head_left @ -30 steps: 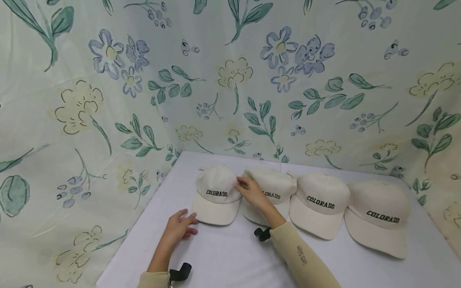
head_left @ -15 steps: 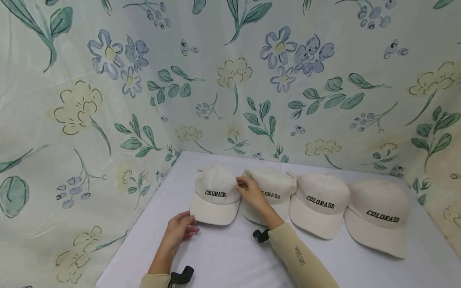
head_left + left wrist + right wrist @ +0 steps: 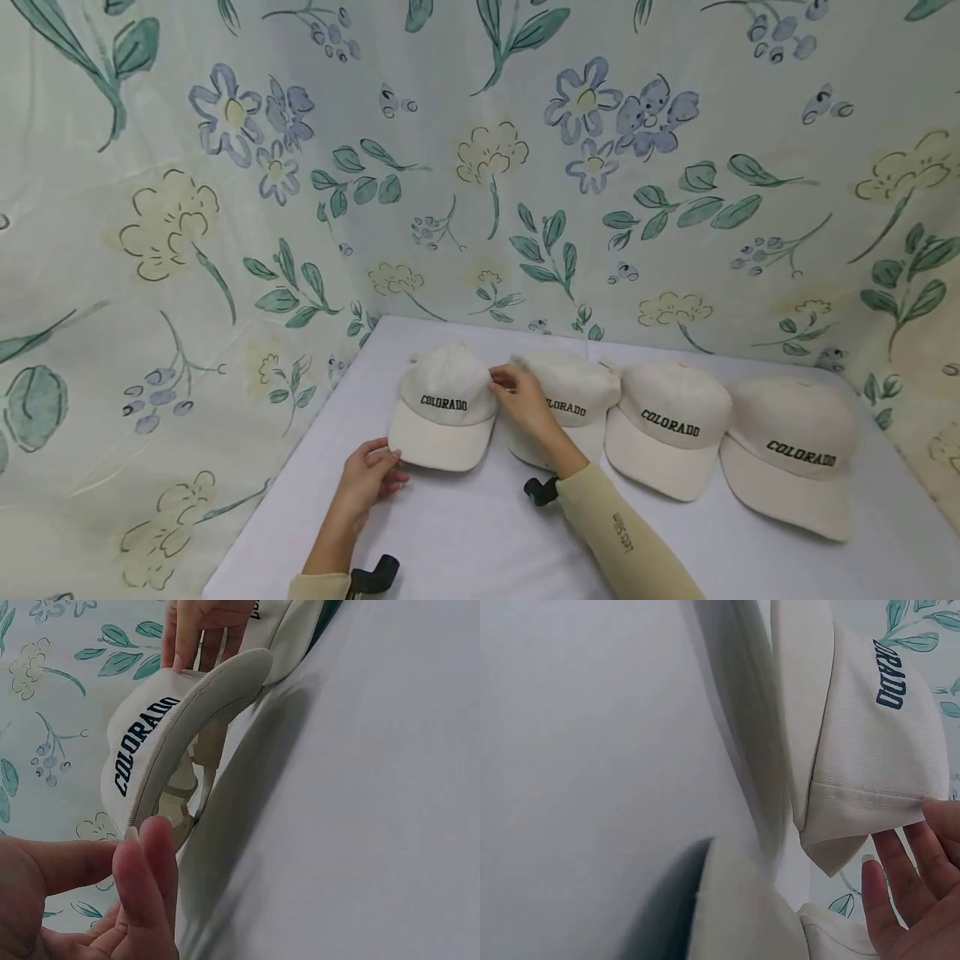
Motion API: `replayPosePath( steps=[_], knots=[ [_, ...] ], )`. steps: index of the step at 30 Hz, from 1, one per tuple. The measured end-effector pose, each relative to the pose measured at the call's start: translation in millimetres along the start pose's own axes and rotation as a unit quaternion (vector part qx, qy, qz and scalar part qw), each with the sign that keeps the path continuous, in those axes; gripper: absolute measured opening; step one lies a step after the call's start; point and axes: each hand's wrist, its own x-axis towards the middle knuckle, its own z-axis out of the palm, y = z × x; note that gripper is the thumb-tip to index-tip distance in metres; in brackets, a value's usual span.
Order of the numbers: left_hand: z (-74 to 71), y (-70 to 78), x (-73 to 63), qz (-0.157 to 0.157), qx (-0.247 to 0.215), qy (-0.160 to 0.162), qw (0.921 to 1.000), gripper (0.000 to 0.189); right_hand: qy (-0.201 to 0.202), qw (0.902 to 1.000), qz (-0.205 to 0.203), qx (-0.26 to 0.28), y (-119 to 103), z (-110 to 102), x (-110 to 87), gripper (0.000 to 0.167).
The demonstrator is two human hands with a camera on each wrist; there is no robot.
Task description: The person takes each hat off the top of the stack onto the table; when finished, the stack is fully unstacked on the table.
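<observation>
A cream baseball cap [image 3: 444, 408] lettered COLORADO stands leftmost in a row of matching caps. My left hand [image 3: 367, 477] pinches the left corner of its brim between thumb and fingers; the left wrist view shows the fingertips [image 3: 146, 855] right there, with the brim [image 3: 217, 694] lifted over its shadow. On the cap's other side, my right hand [image 3: 522, 400] pinches the crown's edge, thumb outside and fingers behind the fabric, seen close in the right wrist view. A second cap [image 3: 588, 387] is partly hidden behind the right hand and forearm.
Two more COLORADO caps, a third [image 3: 663, 450] and a fourth [image 3: 787, 483], continue the row to the right, sides overlapping. All are on a white-covered table [image 3: 465, 533]. A floral curtain [image 3: 450, 167] hangs behind and at the left. Black wrist cameras show below both hands.
The leftmost cap has shifted slightly left, widening the gap to the second cap. My left hand has closed from beside the brim onto its corner; my right hand keeps its hold.
</observation>
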Motion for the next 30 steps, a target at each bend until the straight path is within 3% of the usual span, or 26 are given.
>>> replayPosePath(
  steps=[6, 13, 30],
  knots=[
    [-4.7, 9.6, -0.8, 0.009, 0.002, 0.007, 0.9999, 0.046, 0.016, 0.9999, 0.001, -0.004, -6.4, 0.9, 2.1, 0.022],
    [-4.8, 16.8, -0.1, 0.004, 0.005, 0.010, 0.9999, 0.044, 0.031, 0.9990, -0.031, 0.007, -20.7, -3.5, 6.0, 0.019],
    [6.9, 47.6, 2.8, 0.031, 0.029, 0.010, 0.9991, 0.045, 0.062, 0.9954, -0.072, 0.011, -54.2, -27.7, 17.3, 0.020]
  ],
)
